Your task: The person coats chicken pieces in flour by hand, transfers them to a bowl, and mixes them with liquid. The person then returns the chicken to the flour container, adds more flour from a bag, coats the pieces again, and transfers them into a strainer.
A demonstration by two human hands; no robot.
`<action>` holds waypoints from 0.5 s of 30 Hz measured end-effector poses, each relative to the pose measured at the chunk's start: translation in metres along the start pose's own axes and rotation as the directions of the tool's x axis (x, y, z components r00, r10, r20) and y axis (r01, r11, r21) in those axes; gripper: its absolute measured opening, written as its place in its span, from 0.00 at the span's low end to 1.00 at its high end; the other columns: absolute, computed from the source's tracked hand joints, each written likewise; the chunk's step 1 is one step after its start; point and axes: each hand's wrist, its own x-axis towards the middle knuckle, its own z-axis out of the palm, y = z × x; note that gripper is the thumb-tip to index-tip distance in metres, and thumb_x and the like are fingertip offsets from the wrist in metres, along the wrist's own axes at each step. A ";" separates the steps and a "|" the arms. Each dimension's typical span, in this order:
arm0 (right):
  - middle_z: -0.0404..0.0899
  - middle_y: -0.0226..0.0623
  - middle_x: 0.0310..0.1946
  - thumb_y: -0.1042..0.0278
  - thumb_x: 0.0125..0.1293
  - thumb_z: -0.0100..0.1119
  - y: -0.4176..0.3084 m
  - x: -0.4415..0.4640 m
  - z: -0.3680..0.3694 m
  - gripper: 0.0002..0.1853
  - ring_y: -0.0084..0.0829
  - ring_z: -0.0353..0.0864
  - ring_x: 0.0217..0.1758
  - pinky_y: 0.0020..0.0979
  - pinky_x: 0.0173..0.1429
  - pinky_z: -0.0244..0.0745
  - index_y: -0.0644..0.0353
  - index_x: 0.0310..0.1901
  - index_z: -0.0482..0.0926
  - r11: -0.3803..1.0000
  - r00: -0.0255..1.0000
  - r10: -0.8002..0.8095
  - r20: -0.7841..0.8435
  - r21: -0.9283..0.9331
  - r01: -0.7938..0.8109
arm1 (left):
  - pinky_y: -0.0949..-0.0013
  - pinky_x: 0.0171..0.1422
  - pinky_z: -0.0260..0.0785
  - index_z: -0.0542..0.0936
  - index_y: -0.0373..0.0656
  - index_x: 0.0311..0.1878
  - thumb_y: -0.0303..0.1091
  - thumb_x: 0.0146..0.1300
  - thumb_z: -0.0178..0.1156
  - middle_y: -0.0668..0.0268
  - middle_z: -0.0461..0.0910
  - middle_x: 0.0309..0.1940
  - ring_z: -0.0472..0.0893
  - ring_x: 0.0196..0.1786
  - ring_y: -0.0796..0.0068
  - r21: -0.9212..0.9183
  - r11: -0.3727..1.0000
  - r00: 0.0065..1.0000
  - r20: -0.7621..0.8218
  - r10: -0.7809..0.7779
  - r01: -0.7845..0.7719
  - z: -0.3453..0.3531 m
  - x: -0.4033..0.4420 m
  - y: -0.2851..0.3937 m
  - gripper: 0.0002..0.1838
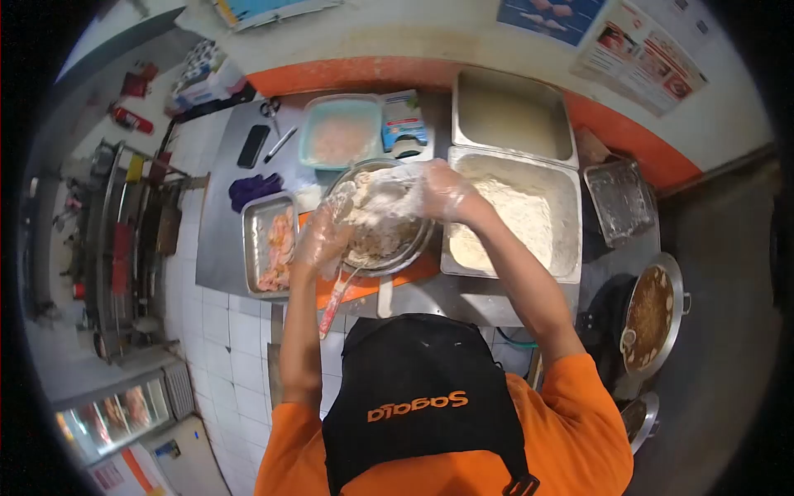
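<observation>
My left hand, in a clear plastic glove, is at the left rim of a round metal bowl. Its fingers reach over the bowl beside floury pieces; whether they grip any is hard to tell. My right hand, also gloved, is closed at the bowl's upper right, by a whitish, blurred mass that I cannot make out. Below the hands, more floury pieces lie in the bowl. A red-handled utensil leans at the bowl's lower left. To the right stands a deep metal tray of flour.
At the left are a tray of raw meat, a purple cloth, a phone and a marker. Behind the bowl is a teal-rimmed tub. Another deep tray stands behind the flour. A pan of frying food is at right.
</observation>
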 end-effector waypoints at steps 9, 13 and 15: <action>0.84 0.50 0.41 0.61 0.60 0.56 0.181 -0.102 0.056 0.17 0.36 0.85 0.40 0.35 0.46 0.78 0.56 0.48 0.82 0.800 0.882 0.371 0.291 -0.583 -0.144 | 0.55 0.53 0.72 0.77 0.40 0.58 0.31 0.52 0.62 0.48 0.79 0.45 0.79 0.47 0.48 0.237 0.962 0.984 -0.086 0.157 -0.133 0.011 -0.013 -0.009 0.26; 0.82 0.48 0.45 0.59 0.60 0.57 0.126 -0.131 0.053 0.22 0.43 0.82 0.49 0.39 0.58 0.76 0.58 0.55 0.78 0.772 0.812 0.440 0.383 -0.623 -0.124 | 0.57 0.62 0.68 0.77 0.42 0.60 0.29 0.55 0.63 0.51 0.77 0.56 0.76 0.58 0.51 0.272 0.950 0.964 -0.171 0.204 -0.153 -0.003 -0.027 0.009 0.26; 0.82 0.48 0.45 0.57 0.60 0.57 0.152 -0.145 0.045 0.21 0.43 0.81 0.49 0.40 0.58 0.75 0.60 0.52 0.81 0.796 0.711 0.544 0.445 -0.542 -0.270 | 0.60 0.69 0.64 0.77 0.40 0.61 0.30 0.59 0.63 0.52 0.72 0.65 0.72 0.67 0.57 0.317 0.948 0.981 -0.169 0.093 -0.035 -0.020 -0.041 0.011 0.24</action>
